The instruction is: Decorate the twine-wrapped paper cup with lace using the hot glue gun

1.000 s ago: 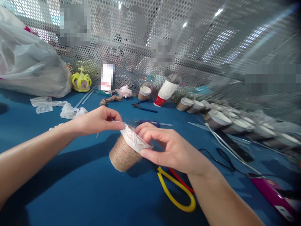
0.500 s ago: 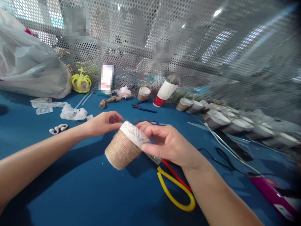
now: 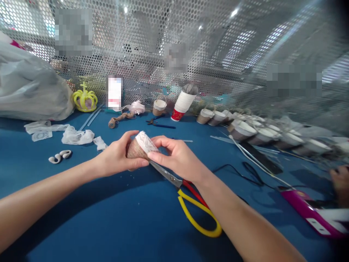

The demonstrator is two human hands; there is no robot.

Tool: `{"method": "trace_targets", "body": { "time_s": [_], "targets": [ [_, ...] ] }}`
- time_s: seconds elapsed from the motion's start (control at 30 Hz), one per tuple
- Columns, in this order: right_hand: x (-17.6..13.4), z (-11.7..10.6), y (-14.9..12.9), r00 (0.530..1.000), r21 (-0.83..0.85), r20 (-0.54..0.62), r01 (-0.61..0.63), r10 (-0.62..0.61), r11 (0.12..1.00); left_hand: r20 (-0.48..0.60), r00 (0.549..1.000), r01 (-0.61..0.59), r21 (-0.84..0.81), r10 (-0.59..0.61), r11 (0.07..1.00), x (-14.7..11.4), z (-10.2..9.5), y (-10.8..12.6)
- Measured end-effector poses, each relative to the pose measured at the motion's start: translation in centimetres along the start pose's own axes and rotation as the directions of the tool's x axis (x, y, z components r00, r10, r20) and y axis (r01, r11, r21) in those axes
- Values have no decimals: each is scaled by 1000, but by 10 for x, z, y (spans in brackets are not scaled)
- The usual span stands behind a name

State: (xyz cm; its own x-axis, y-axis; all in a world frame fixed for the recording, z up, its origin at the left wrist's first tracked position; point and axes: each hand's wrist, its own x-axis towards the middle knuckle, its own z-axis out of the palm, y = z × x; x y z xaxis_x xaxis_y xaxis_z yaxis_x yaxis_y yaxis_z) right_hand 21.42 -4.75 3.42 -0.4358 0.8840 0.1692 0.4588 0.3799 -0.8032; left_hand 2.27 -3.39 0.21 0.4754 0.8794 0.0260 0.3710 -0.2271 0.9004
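Observation:
A twine-wrapped cup (image 3: pixel 136 148) with a white lace band round its rim is tilted between my two hands above the blue table. My left hand (image 3: pixel 117 154) grips its twine-covered body, thumb along the near side. At the lace rim my right hand (image 3: pixel 173 154) pinches the cup between thumb and fingers. Scissors (image 3: pixel 174 179) with one red and one yellow handle lie on the table under my right wrist, their blades pointing toward the cup.
Dark-handled pliers (image 3: pixel 160 124), a twine bundle (image 3: pixel 112 122) and stacked paper cups (image 3: pixel 185 100) lie toward the mesh. Several wrapped cups (image 3: pixel 265 133) line the right back. White lace (image 3: pixel 77 135) is at left. A magenta power strip (image 3: pixel 302 207) and another person's hand (image 3: pixel 340 180) are at right.
My left hand has come round the cup's body, where before it was beside the rim. The cup has turned slightly and my right hand still holds its rim. Another person's hand has appeared at right.

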Motion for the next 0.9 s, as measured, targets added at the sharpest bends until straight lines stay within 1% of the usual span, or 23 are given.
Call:
{"method": "trace_targets", "body": {
  "time_s": [0.1, 0.23, 0.4, 0.5, 0.57, 0.67, 0.8, 0.83, 0.9],
  "targets": [
    [0, 2, -3, 999, -22, -48, -23, 22, 999, -15, 1000, -19, 62, 20, 998, 0, 1, -2],
    [0, 5, -3, 989, -108, -145, -40, 24, 993, -28, 999, -28, 157, 33, 987, -1, 2, -2],
    [0, 4, -2, 990, -52, -132, -62, 54, 997, 15, 1000, -7, 135, 5, 991, -3, 4, 0],
    [0, 4, -2, 982, -143, -180, -88, 61, 986, 2, 1000, -4, 183, 4, 983, -3, 5, 1],
    [0, 4, -3, 980, -153, -193, -86, 56, 984, -26, 1000, -9, 251, 16, 968, -3, 5, 0],
    [0, 5, -3, 979, -88, -198, -68, 49, 994, -51, 997, -42, 355, 64, 934, -3, 7, -2],
    [0, 5, -2, 976, -166, -207, -109, 73, 980, -74, 991, -64, 479, 113, 875, -5, 9, -4],
    [1, 4, 0, 977, -144, -199, -110, 80, 983, -74, 990, -63, 505, 116, 861, -5, 10, -3],
    [2, 4, 2, 976, -37, -202, -91, 82, 995, -69, 990, -66, 556, 125, 828, -6, 11, -2]
  ]
}}
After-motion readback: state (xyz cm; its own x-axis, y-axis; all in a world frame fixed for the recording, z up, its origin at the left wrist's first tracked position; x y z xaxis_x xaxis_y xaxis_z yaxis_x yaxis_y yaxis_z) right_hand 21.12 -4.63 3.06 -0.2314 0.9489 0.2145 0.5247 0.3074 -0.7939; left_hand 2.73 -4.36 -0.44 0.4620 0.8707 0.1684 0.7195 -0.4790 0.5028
